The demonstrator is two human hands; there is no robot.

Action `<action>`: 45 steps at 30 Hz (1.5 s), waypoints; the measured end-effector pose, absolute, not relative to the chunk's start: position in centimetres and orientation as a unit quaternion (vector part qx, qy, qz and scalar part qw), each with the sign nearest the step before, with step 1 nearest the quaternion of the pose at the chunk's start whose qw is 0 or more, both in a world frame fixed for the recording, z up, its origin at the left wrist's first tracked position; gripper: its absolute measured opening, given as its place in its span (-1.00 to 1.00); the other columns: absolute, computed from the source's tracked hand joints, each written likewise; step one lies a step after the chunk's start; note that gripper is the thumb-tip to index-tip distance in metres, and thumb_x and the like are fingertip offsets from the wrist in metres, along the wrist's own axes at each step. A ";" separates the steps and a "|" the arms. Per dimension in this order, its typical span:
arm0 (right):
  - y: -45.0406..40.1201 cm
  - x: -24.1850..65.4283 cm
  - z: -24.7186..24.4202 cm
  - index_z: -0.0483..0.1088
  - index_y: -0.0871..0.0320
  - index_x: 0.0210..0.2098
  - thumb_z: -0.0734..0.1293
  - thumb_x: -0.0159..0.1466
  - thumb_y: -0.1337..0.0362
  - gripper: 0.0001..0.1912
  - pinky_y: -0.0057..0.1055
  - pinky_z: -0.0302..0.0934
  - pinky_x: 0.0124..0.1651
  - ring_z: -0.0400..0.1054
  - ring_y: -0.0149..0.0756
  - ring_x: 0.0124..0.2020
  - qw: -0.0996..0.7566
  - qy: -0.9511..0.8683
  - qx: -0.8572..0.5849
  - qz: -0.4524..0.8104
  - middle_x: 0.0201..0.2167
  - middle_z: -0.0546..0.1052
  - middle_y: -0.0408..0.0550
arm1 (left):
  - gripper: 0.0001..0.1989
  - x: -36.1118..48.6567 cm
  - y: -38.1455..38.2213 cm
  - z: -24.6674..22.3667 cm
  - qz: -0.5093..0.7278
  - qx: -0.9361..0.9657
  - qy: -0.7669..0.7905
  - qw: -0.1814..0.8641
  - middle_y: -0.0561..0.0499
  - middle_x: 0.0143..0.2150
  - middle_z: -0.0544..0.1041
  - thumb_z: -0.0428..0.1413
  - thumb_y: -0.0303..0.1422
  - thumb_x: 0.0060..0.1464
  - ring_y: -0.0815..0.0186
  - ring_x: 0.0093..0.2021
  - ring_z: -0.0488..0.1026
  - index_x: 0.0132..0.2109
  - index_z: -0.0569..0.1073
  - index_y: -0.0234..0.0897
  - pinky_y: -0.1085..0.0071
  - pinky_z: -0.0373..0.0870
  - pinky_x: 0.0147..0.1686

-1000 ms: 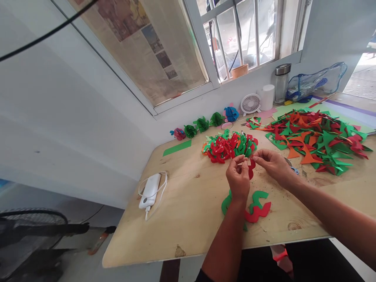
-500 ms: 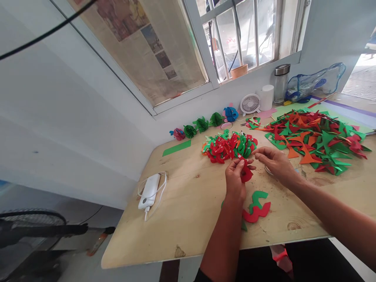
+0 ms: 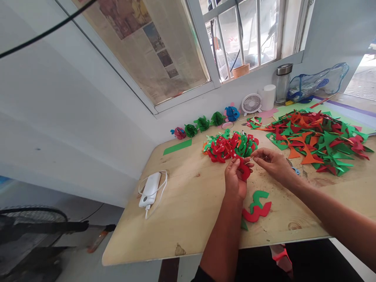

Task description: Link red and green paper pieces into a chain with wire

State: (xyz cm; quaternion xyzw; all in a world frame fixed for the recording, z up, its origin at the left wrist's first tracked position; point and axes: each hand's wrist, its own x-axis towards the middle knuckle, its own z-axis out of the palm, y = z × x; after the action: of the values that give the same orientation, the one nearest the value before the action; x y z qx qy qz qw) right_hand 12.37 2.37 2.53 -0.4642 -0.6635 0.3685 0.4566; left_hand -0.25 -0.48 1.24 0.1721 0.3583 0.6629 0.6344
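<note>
My left hand pinches a curved red paper cutout, its upper end pointing at the pile behind. Close on its right, my right hand is closed in a pinch; whatever lies between its fingertips is too small to make out. Below the hands, a wavy green paper cutout and a wavy red paper cutout lie on the wooden table, touching each other. Just beyond my left hand sits a heap of red and green curved cutouts, several with small white squares on them.
Paper scraps are piled at the right. A white power bank with its cable lies on the left. Along the wall stand paper ornaments, a small white fan, a glass bottle and a clear blue-edged bag.
The red cutout has turned a little in my left hand, showing more of its curve. My right hand's fingertips have shifted slightly left, closer to it.
</note>
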 end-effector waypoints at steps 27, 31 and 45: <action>2.4 12.6 1.6 0.34 0.11 -0.41 0.21 0.22 0.20 -0.85 -0.36 0.16 -0.36 0.31 -0.30 -0.42 0.401 -0.754 -0.432 0.289 -0.43 0.51 -0.05 | -0.79 -0.3 -0.4 1.3 0.663 0.169 0.385 0.619 -0.11 -0.39 0.57 0.18 -0.34 -0.17 0.32 -0.49 0.47 -0.33 0.38 -0.32 0.43 0.31 -0.48; 2.4 12.5 1.5 0.32 0.11 -0.44 0.22 0.21 0.19 -0.84 -0.36 0.15 -0.38 0.29 -0.31 -0.45 0.408 -0.765 -0.408 0.286 -0.48 0.48 -0.07 | -0.75 -0.5 -0.3 1.2 0.670 0.168 0.402 0.601 -0.12 -0.28 0.58 0.20 -0.32 -0.18 0.34 -0.48 0.48 -0.32 0.36 -0.30 0.43 0.33 -0.47; 2.6 12.3 1.5 0.38 0.13 -0.49 0.28 0.13 0.07 -0.74 -0.40 0.16 -0.44 0.27 -0.36 -0.50 0.396 -0.727 -0.420 0.373 -0.44 0.52 -0.06 | -0.79 0.0 0.0 0.5 0.677 0.256 0.485 0.491 0.06 -0.46 0.49 0.24 -0.31 -0.21 0.50 -0.52 0.36 -0.40 0.46 -0.34 0.56 0.26 -0.47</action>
State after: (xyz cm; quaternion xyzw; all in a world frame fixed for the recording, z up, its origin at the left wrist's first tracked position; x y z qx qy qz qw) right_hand 12.28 2.60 1.54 -0.4201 -0.7267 0.3725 0.3957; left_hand 0.04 -0.04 0.45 0.2555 0.4854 0.6769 0.4908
